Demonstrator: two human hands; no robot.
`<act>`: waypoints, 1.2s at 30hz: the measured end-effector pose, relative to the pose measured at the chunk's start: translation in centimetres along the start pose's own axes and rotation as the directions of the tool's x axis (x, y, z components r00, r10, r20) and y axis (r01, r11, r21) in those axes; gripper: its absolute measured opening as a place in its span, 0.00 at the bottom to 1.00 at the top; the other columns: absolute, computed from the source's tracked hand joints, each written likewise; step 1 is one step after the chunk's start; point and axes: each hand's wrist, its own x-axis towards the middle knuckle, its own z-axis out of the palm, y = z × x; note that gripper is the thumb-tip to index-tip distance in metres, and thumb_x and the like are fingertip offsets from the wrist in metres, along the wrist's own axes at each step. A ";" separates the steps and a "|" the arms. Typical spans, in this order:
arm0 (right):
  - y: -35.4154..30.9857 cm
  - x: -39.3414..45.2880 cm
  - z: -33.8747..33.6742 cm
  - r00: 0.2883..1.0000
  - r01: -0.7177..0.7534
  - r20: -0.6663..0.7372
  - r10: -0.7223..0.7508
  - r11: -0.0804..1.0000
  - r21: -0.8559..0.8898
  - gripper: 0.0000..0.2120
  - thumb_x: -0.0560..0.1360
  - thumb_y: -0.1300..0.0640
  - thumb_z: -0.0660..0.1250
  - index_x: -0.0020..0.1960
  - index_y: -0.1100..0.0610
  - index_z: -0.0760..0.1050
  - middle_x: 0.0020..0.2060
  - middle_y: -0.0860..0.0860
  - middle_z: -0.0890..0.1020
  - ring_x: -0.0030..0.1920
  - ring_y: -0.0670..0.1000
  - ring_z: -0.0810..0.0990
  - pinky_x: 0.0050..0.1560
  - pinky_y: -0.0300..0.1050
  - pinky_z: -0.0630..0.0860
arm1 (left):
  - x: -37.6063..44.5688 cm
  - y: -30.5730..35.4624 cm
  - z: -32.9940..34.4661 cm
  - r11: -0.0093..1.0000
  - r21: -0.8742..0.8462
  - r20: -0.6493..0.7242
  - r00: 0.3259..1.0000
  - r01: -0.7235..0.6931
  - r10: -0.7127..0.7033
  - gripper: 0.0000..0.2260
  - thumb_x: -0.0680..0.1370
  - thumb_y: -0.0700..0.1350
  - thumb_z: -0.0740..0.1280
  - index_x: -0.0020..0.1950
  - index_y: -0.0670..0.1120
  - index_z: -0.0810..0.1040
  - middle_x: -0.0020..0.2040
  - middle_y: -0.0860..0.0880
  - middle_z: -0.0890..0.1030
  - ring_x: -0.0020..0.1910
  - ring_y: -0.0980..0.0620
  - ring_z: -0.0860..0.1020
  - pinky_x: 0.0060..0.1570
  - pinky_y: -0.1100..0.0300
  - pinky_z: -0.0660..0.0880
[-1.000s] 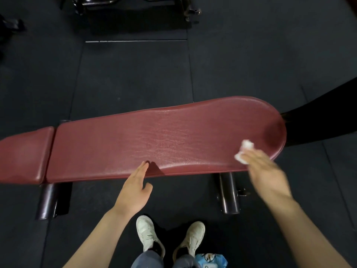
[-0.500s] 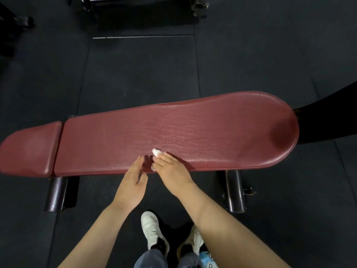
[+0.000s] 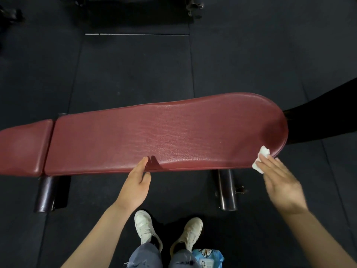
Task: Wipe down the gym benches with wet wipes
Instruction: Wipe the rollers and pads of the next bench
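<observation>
Long dark-red padded leather gym bench (image 3: 154, 136) across mid-frame, rounded end at right, separate shorter pad (image 3: 21, 146) at left. On it: white crumpled wet wipe (image 3: 260, 157) at lower-right rim, fingertips of left hand (image 3: 135, 184) on near edge. Black rubber-tiled floor (image 3: 135, 74) beneath, bearing two dark cylindrical bench feet (image 3: 227, 190).

A crumpled white wet wipe (image 3: 261, 159) lies pressed on the near right edge of the long maroon bench (image 3: 154, 136)

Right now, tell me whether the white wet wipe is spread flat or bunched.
Bunched: the white wet wipe shows as a crumpled wad under the right hand's fingers.
</observation>
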 end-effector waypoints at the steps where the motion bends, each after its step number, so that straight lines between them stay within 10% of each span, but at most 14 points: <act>1: -1.6 0.1 1.1 1.000 -0.014 -0.017 0.015 0.999 0.033 0.16 0.82 0.60 0.55 0.62 0.61 0.78 0.63 0.55 0.78 0.67 0.54 0.75 0.73 0.49 0.64 | 0.0 -0.2 -0.2 1.000 -0.025 -0.017 1.000 0.018 -0.019 0.23 0.84 0.43 0.55 0.79 0.53 0.58 0.77 0.59 0.60 0.75 0.61 0.57 0.70 0.66 0.51; 6: -13.5 3.3 8.3 0.976 0.155 0.121 -0.181 0.968 0.196 0.15 0.80 0.61 0.60 0.64 0.56 0.78 0.69 0.45 0.70 0.70 0.37 0.64 0.73 0.30 0.48 | 0.0 -1.2 -1.5 0.993 -0.098 -0.074 0.995 0.064 -0.072 0.21 0.84 0.44 0.53 0.78 0.55 0.61 0.75 0.61 0.62 0.72 0.65 0.57 0.71 0.65 0.52; 12: -24.3 7.6 17.3 0.786 0.423 0.352 -0.508 0.857 0.294 0.19 0.78 0.61 0.55 0.64 0.63 0.77 0.70 0.57 0.72 0.72 0.57 0.69 0.74 0.51 0.61 | -0.8 -1.0 -2.5 0.992 -0.122 -0.124 0.991 0.026 -0.041 0.19 0.84 0.40 0.52 0.69 0.61 0.64 0.60 0.74 0.66 0.55 0.85 0.61 0.54 0.85 0.55; 20: -19.4 8.6 13.6 0.573 0.705 0.414 -0.707 0.683 0.192 0.21 0.75 0.59 0.52 0.51 0.59 0.83 0.63 0.53 0.79 0.66 0.53 0.76 0.70 0.50 0.68 | -1.2 -1.3 -2.9 0.994 -0.094 -0.124 0.990 0.049 -0.060 0.20 0.84 0.43 0.53 0.76 0.56 0.63 0.69 0.65 0.63 0.69 0.66 0.59 0.68 0.66 0.53; 28: -5.8 6.0 3.4 0.708 0.660 0.337 -0.621 0.751 -0.001 0.21 0.78 0.61 0.53 0.66 0.58 0.75 0.70 0.52 0.73 0.70 0.51 0.71 0.75 0.45 0.53 | -0.5 2.0 1.1 1.000 0.003 -0.011 1.000 -0.014 0.014 0.22 0.84 0.45 0.54 0.78 0.53 0.60 0.77 0.58 0.61 0.76 0.60 0.57 0.72 0.63 0.53; 36: 2.3 2.7 -2.6 0.882 0.425 0.262 -0.391 0.901 -0.086 0.39 0.57 0.74 0.80 0.66 0.58 0.75 0.68 0.49 0.72 0.69 0.47 0.67 0.76 0.39 0.52 | -0.4 6.8 4.8 0.982 0.121 0.107 0.985 -0.145 0.133 0.24 0.83 0.43 0.57 0.79 0.52 0.58 0.77 0.57 0.60 0.76 0.60 0.57 0.72 0.65 0.52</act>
